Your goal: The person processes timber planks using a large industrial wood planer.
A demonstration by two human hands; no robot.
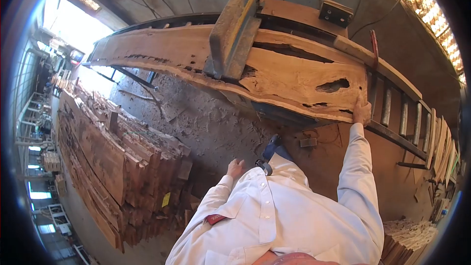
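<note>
A long live-edge wooden slab with dark cracks and holes lies across the roller conveyor. My right hand grips the slab's near right end, fingers over the top face by the corner. A heavy grey metal angle piece with a yellow stripe stands across the slab's middle. Low at my side, apart from the slab, hangs my left hand. Its fingers look loosely apart, and I see nothing in it.
Metal rollers run on past the slab's right end. A red handle rises beside the conveyor. To the left stands a tall stack of rough boards. Sawdust covers the floor, and more planks lie at lower right.
</note>
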